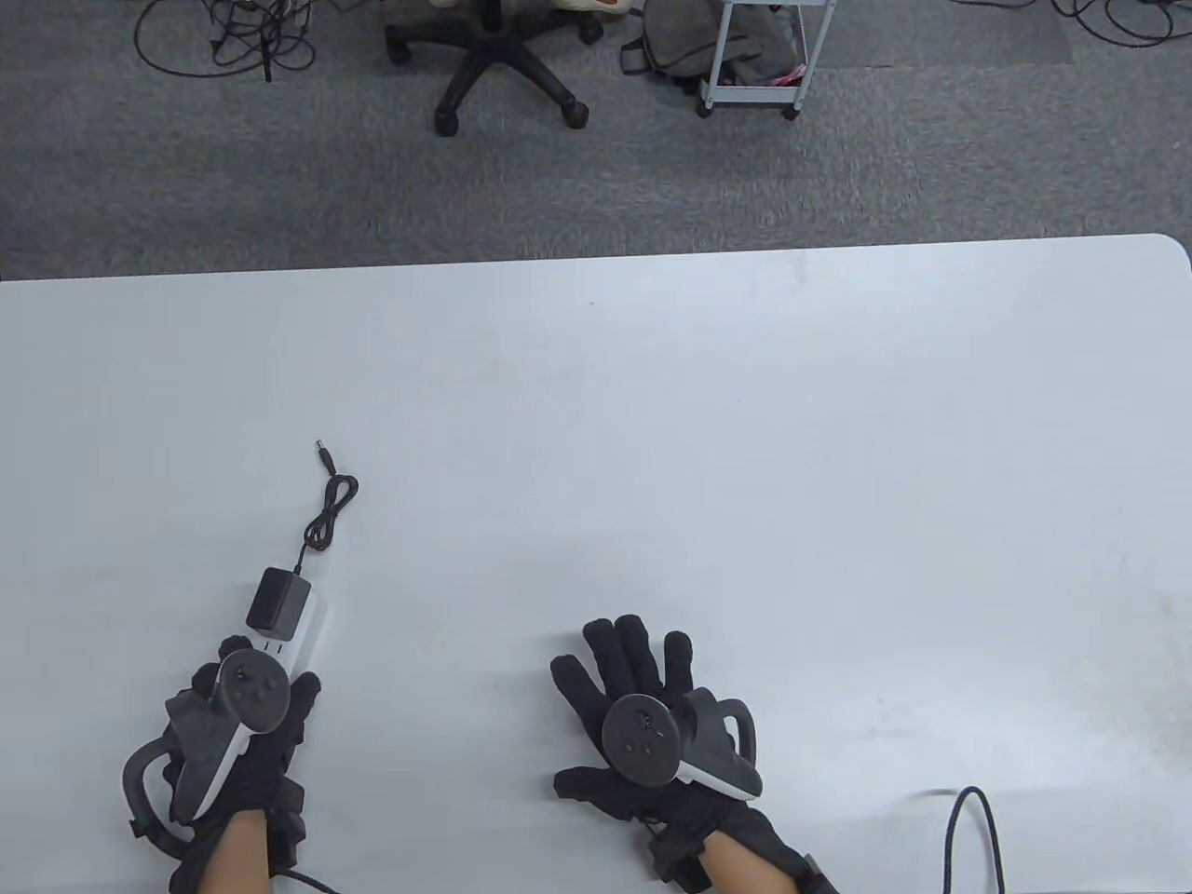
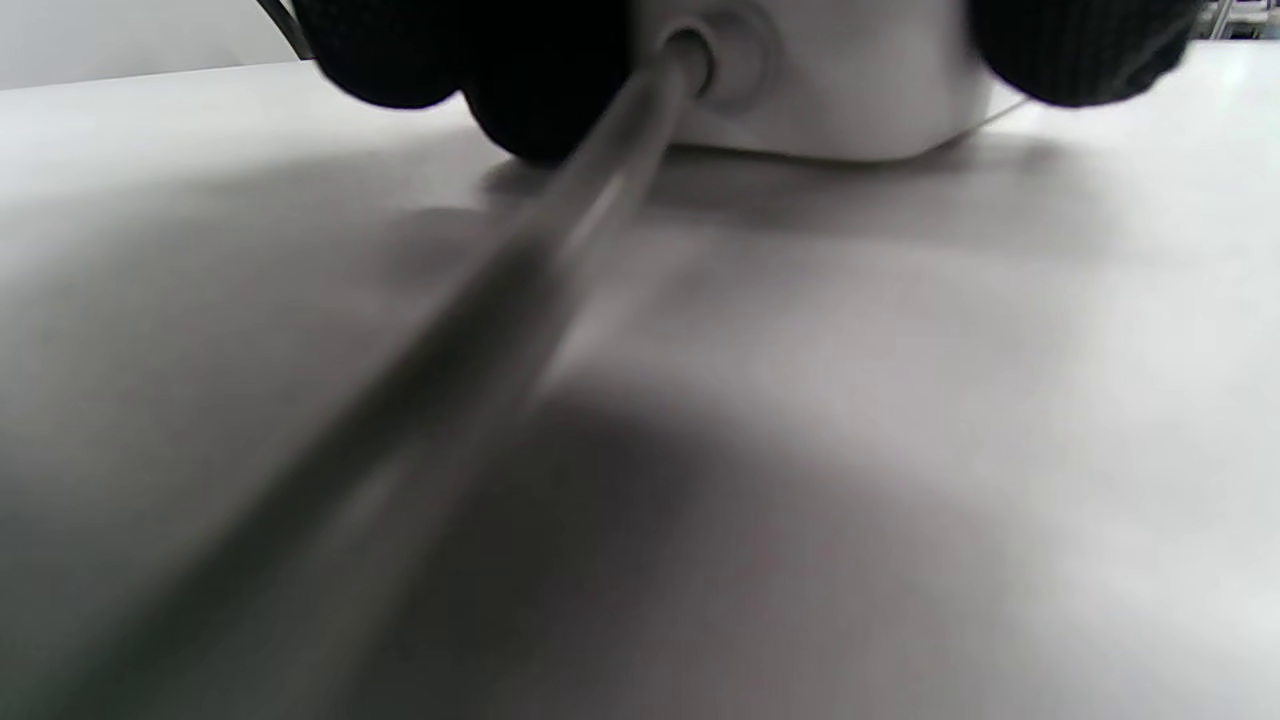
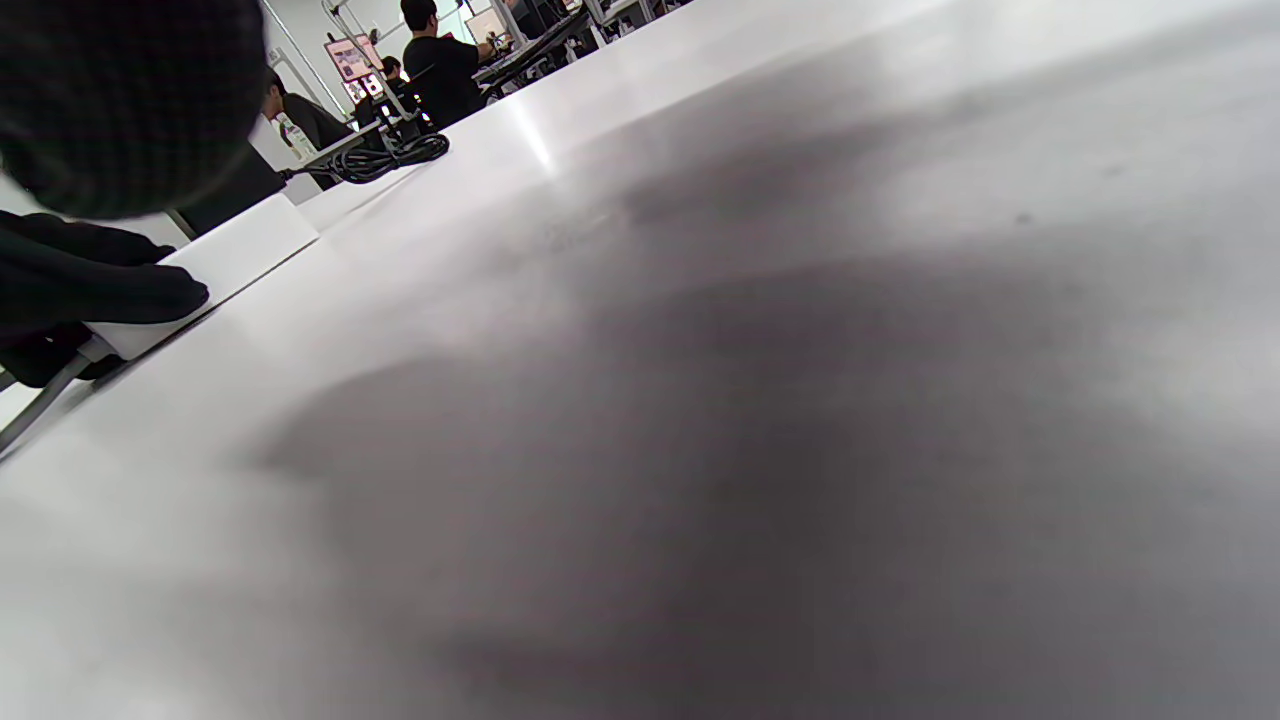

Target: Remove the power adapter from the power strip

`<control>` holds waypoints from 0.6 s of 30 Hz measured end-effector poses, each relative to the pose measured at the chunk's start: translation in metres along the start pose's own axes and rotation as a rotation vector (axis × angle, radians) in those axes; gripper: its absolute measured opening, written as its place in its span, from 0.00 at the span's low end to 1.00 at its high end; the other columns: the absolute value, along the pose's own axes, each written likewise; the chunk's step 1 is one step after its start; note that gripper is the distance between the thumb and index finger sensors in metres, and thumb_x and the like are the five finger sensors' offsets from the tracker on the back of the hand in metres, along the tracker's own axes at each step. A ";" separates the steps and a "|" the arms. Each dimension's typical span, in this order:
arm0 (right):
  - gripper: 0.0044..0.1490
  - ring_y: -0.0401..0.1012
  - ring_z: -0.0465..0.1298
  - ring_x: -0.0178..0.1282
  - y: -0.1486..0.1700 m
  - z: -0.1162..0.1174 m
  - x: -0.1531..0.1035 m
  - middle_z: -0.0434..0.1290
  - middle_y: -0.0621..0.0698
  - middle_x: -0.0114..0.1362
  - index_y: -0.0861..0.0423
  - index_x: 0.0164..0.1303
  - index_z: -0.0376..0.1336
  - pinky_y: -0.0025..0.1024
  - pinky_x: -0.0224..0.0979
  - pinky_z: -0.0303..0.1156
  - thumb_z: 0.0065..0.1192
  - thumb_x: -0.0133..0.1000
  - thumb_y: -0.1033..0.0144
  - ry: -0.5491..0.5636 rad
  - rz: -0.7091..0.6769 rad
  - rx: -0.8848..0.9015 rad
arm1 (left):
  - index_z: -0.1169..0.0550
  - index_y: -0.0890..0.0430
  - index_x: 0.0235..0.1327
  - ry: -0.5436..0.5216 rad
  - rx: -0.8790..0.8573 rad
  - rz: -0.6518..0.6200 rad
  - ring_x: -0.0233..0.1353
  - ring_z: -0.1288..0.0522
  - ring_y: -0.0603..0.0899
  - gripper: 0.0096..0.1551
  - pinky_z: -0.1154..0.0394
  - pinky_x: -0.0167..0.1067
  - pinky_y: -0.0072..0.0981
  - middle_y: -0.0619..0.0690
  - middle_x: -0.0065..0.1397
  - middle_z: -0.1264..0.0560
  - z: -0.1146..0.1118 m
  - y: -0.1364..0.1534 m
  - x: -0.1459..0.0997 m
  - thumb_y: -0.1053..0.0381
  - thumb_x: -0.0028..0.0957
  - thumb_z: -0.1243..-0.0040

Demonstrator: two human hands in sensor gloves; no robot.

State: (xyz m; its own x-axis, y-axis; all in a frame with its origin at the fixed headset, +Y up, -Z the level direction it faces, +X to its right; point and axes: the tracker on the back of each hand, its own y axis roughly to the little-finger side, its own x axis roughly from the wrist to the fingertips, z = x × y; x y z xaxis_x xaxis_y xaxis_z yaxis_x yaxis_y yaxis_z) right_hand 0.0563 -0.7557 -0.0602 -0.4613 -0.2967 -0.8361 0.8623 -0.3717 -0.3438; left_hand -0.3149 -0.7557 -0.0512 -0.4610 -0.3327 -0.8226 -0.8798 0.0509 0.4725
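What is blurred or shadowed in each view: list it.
Table view: sharp, evenly lit, soft shadow beside the gloved right hand. Left wrist view: grey power cord smeared out of focus, white plastic power strip soft. Right wrist view: white table blurred, with broad dark shadow.

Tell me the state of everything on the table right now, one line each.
power adapter: still plugged into the strip
power strip: lying on the table, near end held
adapter cable: loosely coiled, plug end free
left hand: grips the strip's near end
right hand: open, fingers spread, holding nothing
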 end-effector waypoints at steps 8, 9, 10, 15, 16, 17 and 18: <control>0.64 0.41 0.18 0.80 0.001 -0.004 -0.001 0.16 0.41 0.78 0.27 0.62 0.20 0.53 0.76 0.15 0.59 0.39 0.27 0.016 -0.002 0.019 | 0.43 0.58 0.76 -0.046 -0.063 -0.070 0.56 0.27 0.58 0.51 0.31 0.59 0.48 0.59 0.72 0.35 0.006 -0.003 -0.007 0.27 0.50 0.49; 0.64 0.41 0.18 0.80 0.001 -0.004 -0.002 0.16 0.41 0.78 0.26 0.62 0.20 0.53 0.76 0.15 0.59 0.39 0.27 0.016 -0.005 0.019 | 0.42 0.58 0.75 -0.071 -0.065 -0.096 0.56 0.27 0.58 0.52 0.30 0.59 0.48 0.58 0.72 0.34 0.009 -0.006 -0.011 0.27 0.49 0.48; 0.64 0.41 0.18 0.80 0.001 -0.004 -0.002 0.16 0.41 0.78 0.26 0.62 0.20 0.53 0.76 0.15 0.59 0.39 0.27 0.016 -0.010 0.019 | 0.42 0.58 0.75 -0.087 -0.071 -0.147 0.56 0.27 0.58 0.51 0.31 0.59 0.48 0.58 0.72 0.34 0.012 -0.010 -0.015 0.27 0.49 0.48; 0.64 0.41 0.18 0.80 0.004 -0.005 -0.003 0.16 0.41 0.79 0.27 0.62 0.20 0.53 0.76 0.16 0.59 0.39 0.27 0.023 -0.001 0.042 | 0.41 0.58 0.75 -0.174 -0.017 -0.283 0.55 0.26 0.59 0.51 0.30 0.59 0.49 0.58 0.72 0.34 0.018 -0.036 -0.035 0.28 0.47 0.46; 0.64 0.41 0.18 0.81 0.004 -0.006 -0.003 0.16 0.41 0.79 0.27 0.62 0.20 0.53 0.76 0.16 0.59 0.39 0.27 0.030 -0.001 0.050 | 0.41 0.58 0.75 -0.180 -0.010 -0.301 0.56 0.26 0.59 0.51 0.30 0.59 0.49 0.59 0.72 0.34 0.018 -0.039 -0.038 0.28 0.47 0.46; 0.64 0.41 0.18 0.81 0.004 -0.007 -0.003 0.16 0.41 0.79 0.27 0.63 0.20 0.54 0.76 0.16 0.59 0.39 0.28 0.042 -0.004 0.060 | 0.41 0.57 0.75 -0.188 -0.005 -0.330 0.55 0.26 0.59 0.51 0.30 0.59 0.49 0.58 0.72 0.33 0.017 -0.044 -0.041 0.28 0.47 0.46; 0.64 0.41 0.19 0.81 0.004 -0.008 -0.004 0.16 0.41 0.79 0.27 0.63 0.20 0.54 0.76 0.16 0.60 0.39 0.28 0.050 -0.008 0.067 | 0.41 0.57 0.75 -0.191 0.001 -0.356 0.56 0.26 0.59 0.51 0.31 0.59 0.49 0.58 0.72 0.33 0.017 -0.047 -0.043 0.28 0.47 0.45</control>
State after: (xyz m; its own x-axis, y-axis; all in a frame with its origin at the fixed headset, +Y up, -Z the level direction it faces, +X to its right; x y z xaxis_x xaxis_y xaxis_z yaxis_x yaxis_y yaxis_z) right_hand 0.0629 -0.7494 -0.0617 -0.4555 -0.2500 -0.8544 0.8421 -0.4321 -0.3226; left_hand -0.2558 -0.7279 -0.0434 -0.1404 -0.1488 -0.9789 -0.9885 -0.0353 0.1471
